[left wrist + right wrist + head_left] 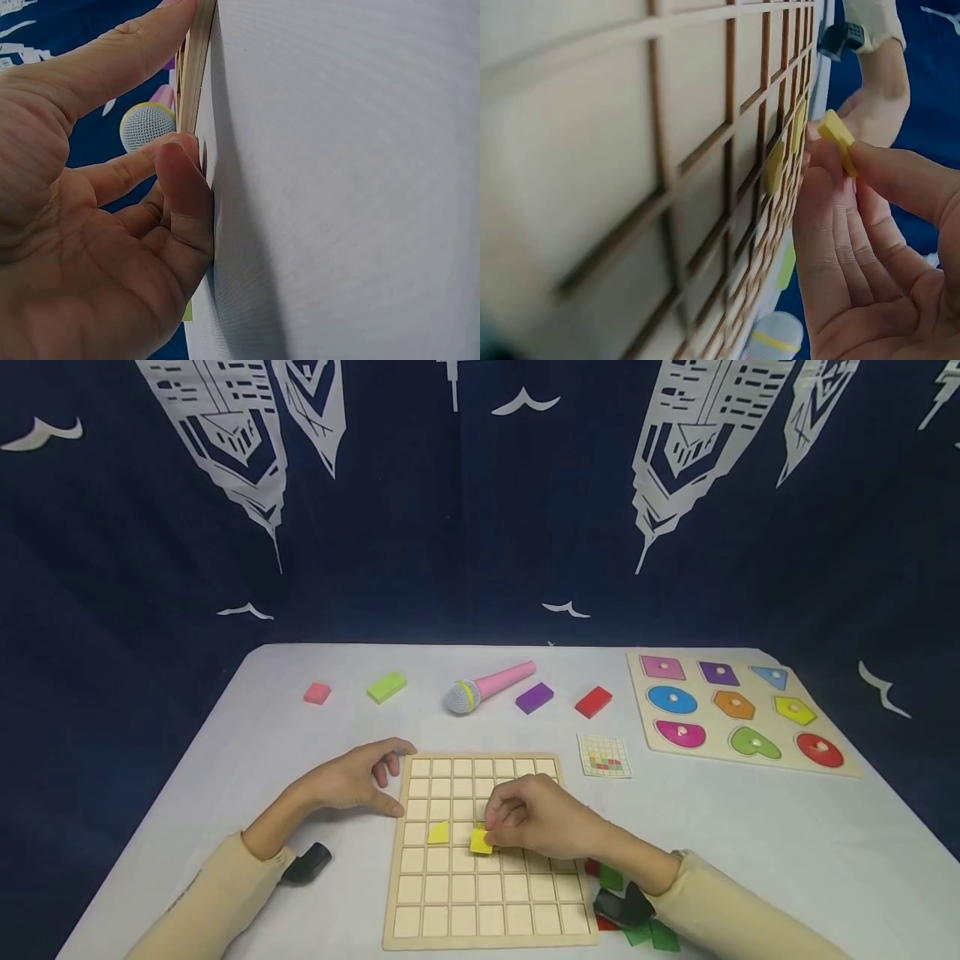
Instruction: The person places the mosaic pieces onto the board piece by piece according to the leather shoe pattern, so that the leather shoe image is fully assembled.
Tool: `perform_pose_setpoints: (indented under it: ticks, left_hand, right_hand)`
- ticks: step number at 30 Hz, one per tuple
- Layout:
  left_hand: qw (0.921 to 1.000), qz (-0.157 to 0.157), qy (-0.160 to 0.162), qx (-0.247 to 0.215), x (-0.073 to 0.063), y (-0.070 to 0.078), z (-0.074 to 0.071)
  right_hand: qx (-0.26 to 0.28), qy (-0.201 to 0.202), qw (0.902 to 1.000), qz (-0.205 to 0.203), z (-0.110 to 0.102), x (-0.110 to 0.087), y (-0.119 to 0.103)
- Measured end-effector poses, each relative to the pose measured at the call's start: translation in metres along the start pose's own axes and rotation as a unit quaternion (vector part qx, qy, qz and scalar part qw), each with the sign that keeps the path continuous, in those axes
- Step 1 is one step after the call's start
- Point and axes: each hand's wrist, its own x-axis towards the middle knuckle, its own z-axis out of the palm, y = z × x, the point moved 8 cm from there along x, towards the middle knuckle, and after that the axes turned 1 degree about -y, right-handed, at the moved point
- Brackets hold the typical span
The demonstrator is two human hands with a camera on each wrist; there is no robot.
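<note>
A wooden grid board [416, 888] lies flat on the table. My left hand [348, 781] rests at its far left corner, thumb and index finger touching the edge and the other fingers loosely bent. Over the middle of the grid, my right hand [543, 817] pinches a small yellow tile [482, 842] between thumb and fingertips; in the right wrist view the tile [836, 139] stands tilted, close above the board. One yellow tile [438, 833] with a slanted side lies in a cell to the left. Another yellow tile [775, 169] shows on the grid beneath the right hand.
A small pattern card [604, 756] lies right of the board, near a shape-knob puzzle [750, 760]. Behind are a pink toy microphone [495, 683] and pink [317, 693], lime [387, 687], purple [535, 697] and red [593, 702] blocks. Green tiles [664, 935] and red ones lie beneath the right forearm.
</note>
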Motion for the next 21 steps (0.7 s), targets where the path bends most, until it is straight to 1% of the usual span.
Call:
perform_pose_setpoints:
  ticks: [5,7,10,12,16,21]
  left_hand:
    - [1.0,-0.003,0.001,-0.005,0.001,-0.001,0.0]
    - [1.0,-0.005,0.002,-0.007,0.001,-0.002,0.001]
    - [1.0,-0.003,0.001,-0.002,0.002,-0.001,0.001]
    - [1.0,-0.003,0.002,-0.001,0.002,-0.001,0.001]
    - [1.0,-0.001,0.004,-0.002,0.002,-0.001,0.001]
    - [1.0,0.008,0.004,-0.001,0.001,-0.001,0.001]
  right_hand:
    - [-0.023,-0.006,0.9993,-0.028,0.013,0.01,-0.01]
    - [-0.046,-0.004,0.9985,-0.03,0.017,0.012,-0.012]
    - [-0.094,0.002,0.9952,-0.029,0.021,0.012,-0.014]
    - [-0.133,0.007,0.9908,-0.024,0.023,0.012,-0.015]
    - [-0.206,0.016,0.9779,-0.031,0.028,0.01,-0.018]
    - [-0.256,0.032,0.9647,-0.05,0.034,0.006,-0.023]
